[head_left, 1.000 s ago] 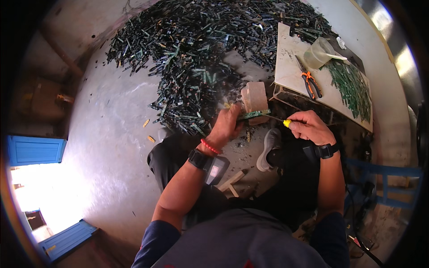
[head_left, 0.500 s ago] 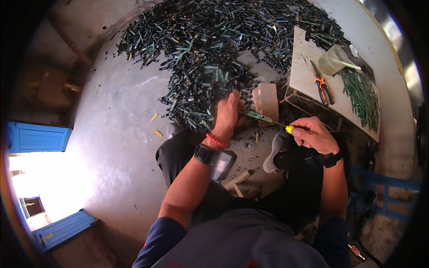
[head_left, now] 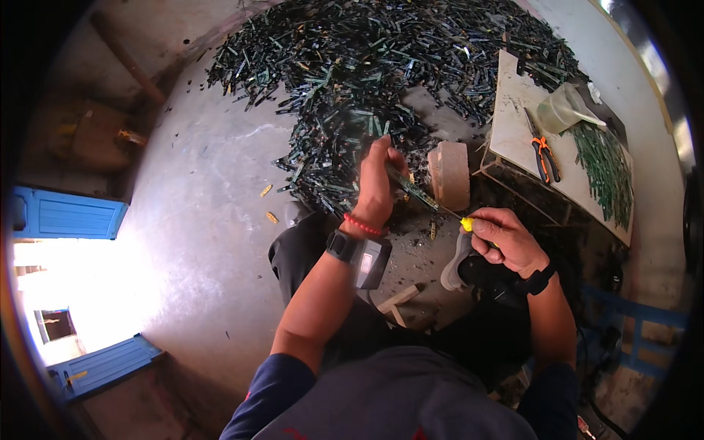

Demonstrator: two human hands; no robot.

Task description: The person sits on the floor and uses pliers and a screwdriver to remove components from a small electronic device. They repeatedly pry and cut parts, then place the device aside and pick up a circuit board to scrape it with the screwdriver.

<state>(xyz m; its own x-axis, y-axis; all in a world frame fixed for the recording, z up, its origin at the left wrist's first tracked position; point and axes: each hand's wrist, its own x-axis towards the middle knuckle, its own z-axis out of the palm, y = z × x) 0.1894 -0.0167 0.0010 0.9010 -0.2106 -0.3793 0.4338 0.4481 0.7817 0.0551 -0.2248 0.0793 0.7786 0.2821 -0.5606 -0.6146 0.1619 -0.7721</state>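
Observation:
My left hand [head_left: 377, 187] is closed round one end of a narrow green circuit board strip [head_left: 420, 195], which slants down to the right in front of a reddish brick block [head_left: 449, 176]. In my right hand [head_left: 510, 240] is a thin-bladed tool with a yellow handle [head_left: 467, 224], which looks like a screwdriver. Its slim shaft points left and meets the strip's free end, or nearly so. The exact contact is too small to make out. My left fingers hide the strip's other end.
A big heap of dark strips [head_left: 330, 95] spreads across the far floor. To the right, a low board-topped table [head_left: 506, 110] holds orange-handled pliers [head_left: 544, 158], a clear plastic jug [head_left: 561, 110] and a pile of green strips [head_left: 605, 172]. A small wooden piece [head_left: 400, 297] lies between my feet.
The view has shifted slightly. My right hand has brought the yellow-handled tool a little nearer to me and leftward, and the strip slants down more steeply. Both hands keep their hold.

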